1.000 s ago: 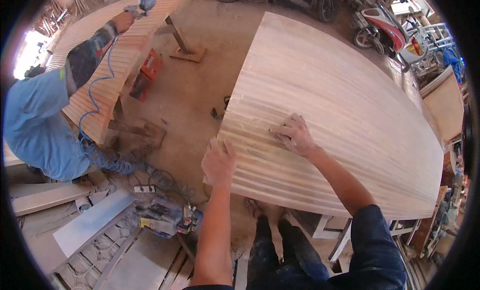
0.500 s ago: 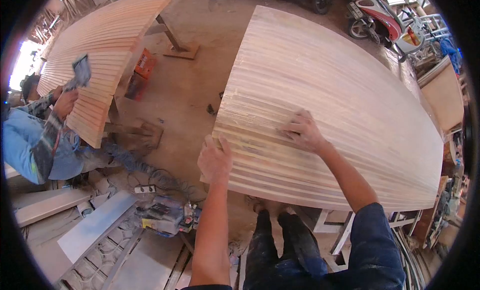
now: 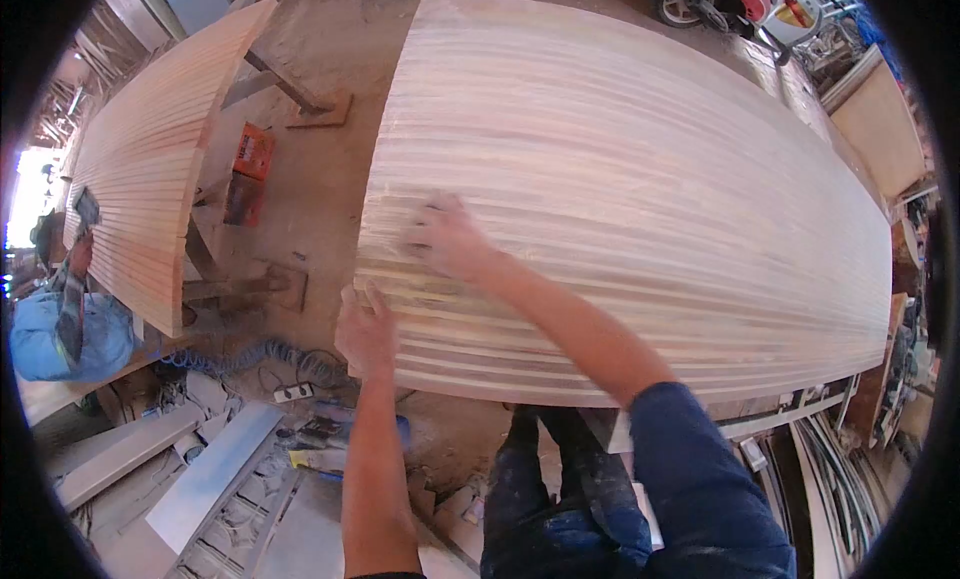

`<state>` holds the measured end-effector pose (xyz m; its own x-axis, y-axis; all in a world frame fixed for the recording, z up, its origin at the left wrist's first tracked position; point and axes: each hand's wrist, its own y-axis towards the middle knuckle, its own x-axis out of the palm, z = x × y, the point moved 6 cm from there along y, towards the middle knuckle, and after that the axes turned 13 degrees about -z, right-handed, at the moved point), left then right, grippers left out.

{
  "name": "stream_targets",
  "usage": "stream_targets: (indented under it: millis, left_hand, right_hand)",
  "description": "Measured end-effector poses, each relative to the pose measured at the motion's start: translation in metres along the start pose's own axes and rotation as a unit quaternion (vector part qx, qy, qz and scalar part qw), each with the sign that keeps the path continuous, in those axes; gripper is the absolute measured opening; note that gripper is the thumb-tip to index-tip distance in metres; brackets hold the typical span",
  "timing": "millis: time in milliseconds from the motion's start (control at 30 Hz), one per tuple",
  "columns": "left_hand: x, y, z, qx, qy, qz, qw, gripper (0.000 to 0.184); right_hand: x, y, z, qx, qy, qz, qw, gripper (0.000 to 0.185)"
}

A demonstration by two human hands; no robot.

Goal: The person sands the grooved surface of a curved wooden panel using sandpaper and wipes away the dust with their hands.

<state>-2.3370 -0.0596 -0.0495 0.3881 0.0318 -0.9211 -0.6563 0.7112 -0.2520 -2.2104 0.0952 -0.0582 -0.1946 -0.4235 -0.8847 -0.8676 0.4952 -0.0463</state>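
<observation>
A large pale ribbed wooden panel (image 3: 620, 179) with a curved far edge lies flat in front of me. My left hand (image 3: 368, 331) rests at the panel's left edge, its fingers apart and holding nothing that shows. Over the left part of the ribbed surface is my right hand (image 3: 447, 237), bent at the fingers and smeared by motion. Whether anything is under its fingertips cannot be made out.
At the left a person in a blue shirt (image 3: 75, 334) holds a tool (image 3: 87, 207) against a second ribbed panel (image 3: 150, 149). A red box (image 3: 253, 151), a power strip (image 3: 293, 392) and a blue coiled hose (image 3: 235, 359) lie on the floor.
The view has swung to the right. My right hand has moved left across the panel, closer to its left edge. The person at the left has moved the tool down and away along the other panel.
</observation>
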Motion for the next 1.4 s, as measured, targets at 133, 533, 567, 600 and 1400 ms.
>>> stream_targets:
  millis: [133, 533, 567, 600, 1400]
  left_hand:
    - [-0.004, 0.002, 0.004, -0.012, 0.007, -0.025, 1.000, 0.051]
    - [0.030, -0.061, 0.130, 0.343, 0.106, 0.040, 0.933, 0.055]
    - [0.030, -0.056, 0.127, 0.342, 0.115, 0.044, 0.932, 0.055]
    - [0.029, -0.046, 0.119, 0.300, 0.136, 0.081, 0.941, 0.055]
    - [0.076, -0.176, 0.232, 0.435, 0.081, -0.072, 0.894, 0.067]
  right_hand:
    - [-0.041, -0.190, 0.104, 0.064, 0.056, -0.082, 0.993, 0.031]
    - [-0.098, -0.484, 0.101, 0.379, 0.176, 0.268, 0.868, 0.008]
    - [-0.088, -0.486, 0.098, 0.375, 0.184, 0.271, 0.867, 0.008]
    - [-0.083, -0.486, 0.094, 0.361, 0.144, 0.280, 0.878, 0.007]
    - [-0.074, -0.469, 0.079, 0.398, 0.133, 0.320, 0.849, 0.017]
